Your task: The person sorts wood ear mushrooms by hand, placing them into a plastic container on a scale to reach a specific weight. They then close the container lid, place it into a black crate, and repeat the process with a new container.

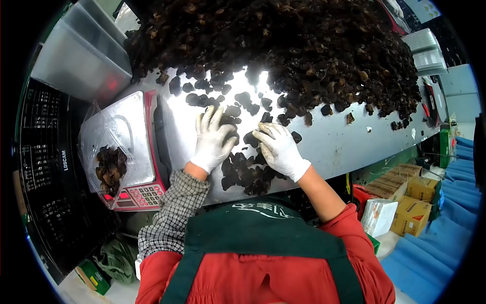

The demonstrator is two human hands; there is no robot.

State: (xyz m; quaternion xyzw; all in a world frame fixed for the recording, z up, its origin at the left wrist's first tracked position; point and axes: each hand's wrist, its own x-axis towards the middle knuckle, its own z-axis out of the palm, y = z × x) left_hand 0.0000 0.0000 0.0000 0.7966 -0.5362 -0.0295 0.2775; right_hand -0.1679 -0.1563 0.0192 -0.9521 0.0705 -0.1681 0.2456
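Observation:
My left hand (211,141), in a white glove, lies low over the metal table with its fingers stretched and apart. A dark wood ear mushroom (231,134) shows between its thumb and index finger, loosely against the glove. My right hand (279,150), gloved as well, has its fingers bent and close together at another wood ear mushroom (250,139); its fingertips partly hide what they grip. Between my wrists, near the table's front edge, is a small heap of wood ear mushrooms (248,175). Several loose ones are scattered just beyond my fingers.
A large pile of wood ear mushrooms (283,45) covers the table's far side. At left, a red digital scale (144,137) bears an open clear plastic box (112,172) with mushrooms inside. Stacked clear boxes (81,55) stand behind it. Cardboard cartons (410,215) sit low at right.

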